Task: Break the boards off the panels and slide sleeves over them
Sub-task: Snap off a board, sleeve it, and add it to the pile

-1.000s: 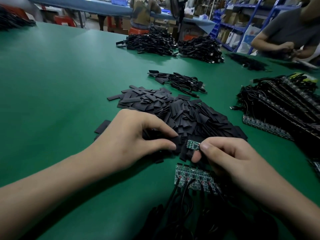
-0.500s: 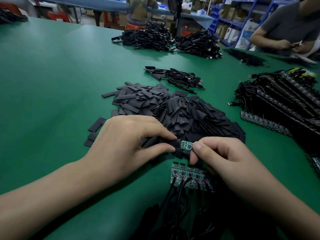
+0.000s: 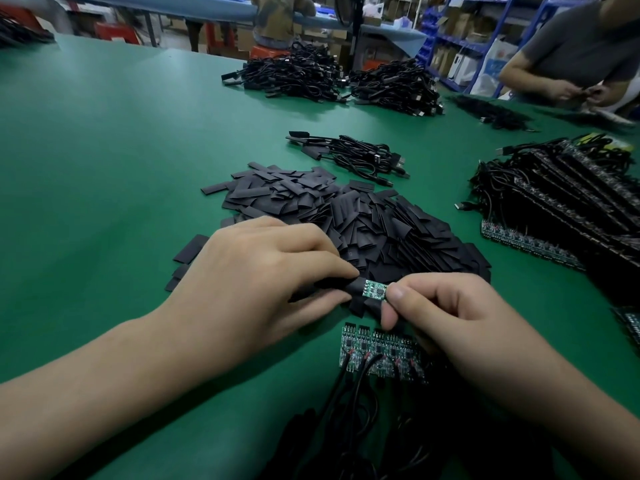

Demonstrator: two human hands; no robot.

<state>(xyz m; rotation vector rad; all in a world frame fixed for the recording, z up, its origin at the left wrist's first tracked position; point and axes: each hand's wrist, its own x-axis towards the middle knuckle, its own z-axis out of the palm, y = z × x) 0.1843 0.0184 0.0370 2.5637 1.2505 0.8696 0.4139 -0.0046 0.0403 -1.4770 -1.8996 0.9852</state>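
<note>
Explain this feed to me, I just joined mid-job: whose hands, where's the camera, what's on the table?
No machine here: a person works bare-handed, and the one view comes from a camera worn on the head, looking down. The left hand pinches a black sleeve; the right hand pinches a small green board, its end at the sleeve's mouth. On the green table lie a heap of loose sleeves, a panel of wired boards below the hands, and more panels stacked at the right.
</note>
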